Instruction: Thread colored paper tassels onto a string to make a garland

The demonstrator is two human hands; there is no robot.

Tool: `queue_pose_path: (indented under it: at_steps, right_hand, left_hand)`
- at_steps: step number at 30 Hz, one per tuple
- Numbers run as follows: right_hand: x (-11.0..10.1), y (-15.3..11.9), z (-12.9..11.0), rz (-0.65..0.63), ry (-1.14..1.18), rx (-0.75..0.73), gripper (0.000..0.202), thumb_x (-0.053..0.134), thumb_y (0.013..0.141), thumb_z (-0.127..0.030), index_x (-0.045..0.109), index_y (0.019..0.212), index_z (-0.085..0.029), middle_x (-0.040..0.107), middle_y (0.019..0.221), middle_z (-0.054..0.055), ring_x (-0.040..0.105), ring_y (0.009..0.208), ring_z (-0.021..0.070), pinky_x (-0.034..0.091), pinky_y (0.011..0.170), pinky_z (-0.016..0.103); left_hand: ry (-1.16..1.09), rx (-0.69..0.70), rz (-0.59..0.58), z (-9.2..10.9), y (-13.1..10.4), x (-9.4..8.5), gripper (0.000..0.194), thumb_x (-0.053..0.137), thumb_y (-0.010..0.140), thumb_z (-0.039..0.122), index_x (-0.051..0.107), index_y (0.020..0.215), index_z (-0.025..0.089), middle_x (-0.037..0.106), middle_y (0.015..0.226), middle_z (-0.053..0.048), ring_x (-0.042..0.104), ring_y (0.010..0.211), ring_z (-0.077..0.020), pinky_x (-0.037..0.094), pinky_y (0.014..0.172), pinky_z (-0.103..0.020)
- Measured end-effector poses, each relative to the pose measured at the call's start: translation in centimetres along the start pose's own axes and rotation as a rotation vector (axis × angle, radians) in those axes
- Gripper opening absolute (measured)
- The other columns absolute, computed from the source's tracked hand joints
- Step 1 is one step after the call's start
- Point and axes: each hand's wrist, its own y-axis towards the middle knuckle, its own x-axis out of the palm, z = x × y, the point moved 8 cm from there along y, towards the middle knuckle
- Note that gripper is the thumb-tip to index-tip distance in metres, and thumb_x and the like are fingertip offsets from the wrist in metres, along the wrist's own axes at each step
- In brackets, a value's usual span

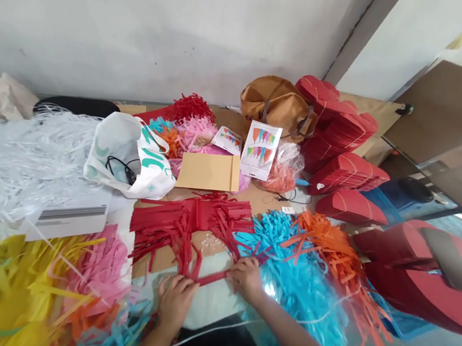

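Red fringed paper point(195, 217) is spread on the table in front of me, its strips hanging toward my hands. A narrow red folded band point(213, 278) runs between my two hands near the table's front edge. My left hand point(176, 299) has its fingers closed on the left end of the band. At the right end, my right hand point(244, 277) pinches the same band, close to blue fringed paper point(302, 278). Beneath the band lies a pale green sheet point(210, 304).
White shredded strips point(17, 162) and a white plastic bag point(129, 154) are at the left. Yellow fringe point(19, 291) lies front left. Behind are an envelope point(208, 171), a printed card point(261, 150) and a brown bag point(274, 104). Red paper stacks point(353, 175) stand at the right.
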Motion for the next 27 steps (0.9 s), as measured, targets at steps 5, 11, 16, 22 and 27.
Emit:
queue_pose_path:
  at_steps: [5, 11, 16, 22, 27]
  right_hand:
    - [-0.4, 0.6, 1.0, -0.061, 0.051, 0.062, 0.012, 0.068, 0.088, -0.032, 0.075, 0.079, -0.029, 0.072, 0.085, 0.000, 0.057, 0.091, 0.0192, 0.031, 0.085, 0.035]
    - [-0.2, 1.8, 0.7, -0.151, 0.013, 0.161, 0.016, 0.065, 0.085, -0.031, 0.071, 0.072, -0.025, 0.070, 0.082, 0.001, 0.056, 0.088, 0.0216, 0.031, 0.083, 0.037]
    - [-0.2, 2.4, 0.4, -0.177, -0.054, 0.222, 0.012, 0.067, 0.083, -0.031, 0.069, 0.076, -0.021, 0.069, 0.085, 0.006, 0.054, 0.090, 0.0253, 0.032, 0.084, 0.040]
    - [0.6, 1.2, -2.7, -0.102, -0.126, -0.100, 0.019, 0.053, 0.096, -0.023, 0.070, 0.086, -0.026, 0.070, 0.101, 0.004, 0.049, 0.109, 0.0266, 0.026, 0.097, 0.047]
    - [1.6, 0.9, -4.1, -0.078, -0.150, -0.269, 0.020, 0.050, 0.099, -0.025, 0.069, 0.091, -0.026, 0.069, 0.091, 0.002, 0.051, 0.100, 0.0229, 0.029, 0.098, 0.045]
  left_hand:
    - [-0.027, -0.090, -0.007, -0.7, 0.6, -0.2, 0.018, 0.056, 0.090, 0.033, 0.073, 0.085, 0.030, 0.076, 0.088, 0.001, 0.062, 0.094, -0.0222, 0.031, 0.096, -0.044]
    - [-0.014, -0.169, -0.059, -0.3, 1.8, 0.2, 0.023, 0.052, 0.090, 0.030, 0.069, 0.075, 0.026, 0.072, 0.079, -0.001, 0.060, 0.092, -0.0235, 0.031, 0.093, -0.045]
    - [0.037, -0.240, -0.088, -0.1, 2.4, -0.3, 0.014, 0.056, 0.087, 0.026, 0.070, 0.082, 0.026, 0.071, 0.087, -0.003, 0.058, 0.094, -0.0264, 0.031, 0.095, -0.049]
    - [0.028, 0.003, -0.142, 2.4, 2.3, 0.2, 0.029, 0.055, 0.086, 0.014, 0.072, 0.094, 0.036, 0.073, 0.101, -0.001, 0.057, 0.108, -0.0251, 0.027, 0.106, -0.048]
    - [0.025, 0.034, -0.085, 3.2, 2.2, 0.4, 0.019, 0.058, 0.085, 0.021, 0.072, 0.095, 0.029, 0.072, 0.104, -0.003, 0.057, 0.109, -0.0252, 0.028, 0.107, -0.048]
